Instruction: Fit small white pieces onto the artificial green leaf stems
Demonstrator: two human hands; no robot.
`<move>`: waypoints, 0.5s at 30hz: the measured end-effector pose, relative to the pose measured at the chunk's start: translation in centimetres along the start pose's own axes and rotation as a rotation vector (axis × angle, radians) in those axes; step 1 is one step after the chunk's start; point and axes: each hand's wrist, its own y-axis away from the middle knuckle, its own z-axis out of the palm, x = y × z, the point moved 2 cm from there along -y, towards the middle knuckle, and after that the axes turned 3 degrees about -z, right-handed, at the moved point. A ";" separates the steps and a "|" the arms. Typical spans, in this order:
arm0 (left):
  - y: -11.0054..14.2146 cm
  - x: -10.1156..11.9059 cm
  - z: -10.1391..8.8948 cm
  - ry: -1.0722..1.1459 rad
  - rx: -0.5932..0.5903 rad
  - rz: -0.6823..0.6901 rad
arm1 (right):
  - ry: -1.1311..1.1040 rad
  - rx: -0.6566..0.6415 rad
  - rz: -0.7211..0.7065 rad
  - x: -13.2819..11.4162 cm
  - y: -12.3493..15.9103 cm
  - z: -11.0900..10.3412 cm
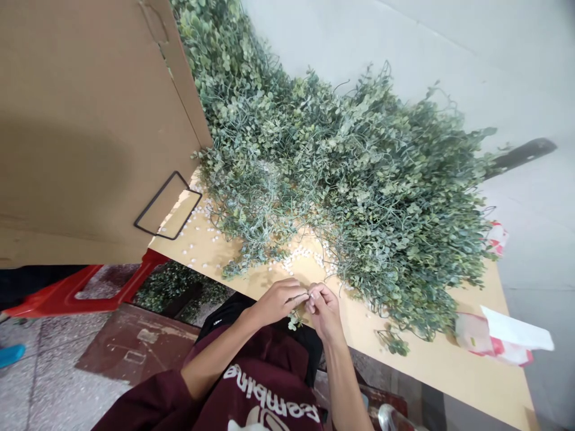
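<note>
My left hand (278,302) is pinched on the thin stem of a green leafy sprig (294,321), whose leaves hang below the fingers at the table's front edge. Fingertip to fingertip with it, my right hand (324,308) is closed too. A tiny whitish piece (311,295) shows between the two sets of fingertips; its kind is too small to make out. Just beyond the hands, small white bead-like pieces (296,257) lie scattered on the table (251,284). Behind them rises a large heap of artificial green foliage (359,173) with thin stems.
A big cardboard box (90,120) stands on the left, beside a black wire frame (168,206). On the right lie a red-and-white packet (507,353) and a white paper (516,328). A dark handle (523,155) sticks out of the heap. Below is a red stool (90,293).
</note>
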 end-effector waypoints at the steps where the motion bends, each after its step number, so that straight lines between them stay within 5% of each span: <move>1: 0.0 0.0 0.0 0.002 0.000 0.001 | 0.005 0.002 -0.001 0.0 0.0 0.0; 15: 0.2 -0.1 -0.2 -0.010 0.009 -0.019 | 0.088 0.019 -0.036 0.0 0.2 0.5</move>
